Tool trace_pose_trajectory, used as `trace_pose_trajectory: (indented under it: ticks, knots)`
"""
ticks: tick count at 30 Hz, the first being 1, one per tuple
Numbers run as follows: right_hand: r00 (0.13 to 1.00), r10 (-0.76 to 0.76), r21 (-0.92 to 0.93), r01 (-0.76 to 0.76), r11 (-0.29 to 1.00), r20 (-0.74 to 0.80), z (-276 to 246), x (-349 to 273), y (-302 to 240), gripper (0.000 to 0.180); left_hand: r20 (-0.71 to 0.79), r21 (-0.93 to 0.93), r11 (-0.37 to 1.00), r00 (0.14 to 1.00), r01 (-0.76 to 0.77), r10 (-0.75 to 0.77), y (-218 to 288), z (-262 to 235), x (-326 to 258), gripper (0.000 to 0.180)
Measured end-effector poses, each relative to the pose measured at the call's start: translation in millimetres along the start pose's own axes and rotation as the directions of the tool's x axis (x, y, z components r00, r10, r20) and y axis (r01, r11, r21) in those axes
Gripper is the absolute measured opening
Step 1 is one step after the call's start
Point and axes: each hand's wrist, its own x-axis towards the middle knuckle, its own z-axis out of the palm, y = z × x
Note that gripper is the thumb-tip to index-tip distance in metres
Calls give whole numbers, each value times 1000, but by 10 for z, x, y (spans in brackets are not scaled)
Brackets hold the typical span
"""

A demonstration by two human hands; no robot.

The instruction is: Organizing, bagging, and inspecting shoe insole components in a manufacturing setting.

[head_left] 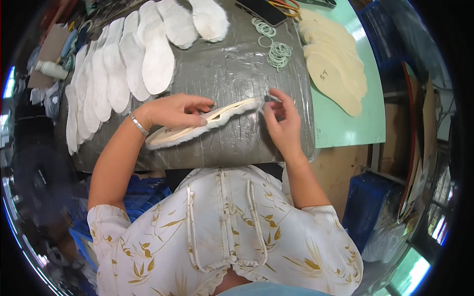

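My left hand (180, 111), with a silver bracelet at its wrist, is closed on a white fluffy insole (224, 118) above the grey worktop. A cream sole-shaped sheet (170, 134) lies against the insole's upper side, and both tilt up toward the right. At the raised right end is my right hand (284, 121). Its thumb and forefinger are apart, while its other fingers curl inward. Something thin and pale shows faintly between that end and the fingertips; I cannot make out what it is.
Several white fluffy insoles (116, 74) lie overlapped at the left and back of the grey plastic-covered worktop (222, 69). Pale green rubber bands (280, 55) lie near a dark phone (261, 12). Cream sole-shaped sheets (335, 74) are fanned on a green board (345, 130) at right.
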Motion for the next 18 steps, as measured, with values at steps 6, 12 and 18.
trace_pose_trajectory:
  ticks: [6, 12, 18]
  knots:
    - [1000, 23, 200, -21, 980, -9, 92, -1, -6, 37, 24, -338, 941, 1000, 14, -6, 111, 70, -6, 72]
    - [996, -35, 152, 21, 988, 86, 171, 39, -548, 14, -342, -348, 906, 933, -241, 116, 268, 363, -76, 75]
    - [983, -79, 109, 61, 992, 168, 180, 182, -723, 18, -502, -208, 917, 842, -339, 197, 375, 538, -85, 79]
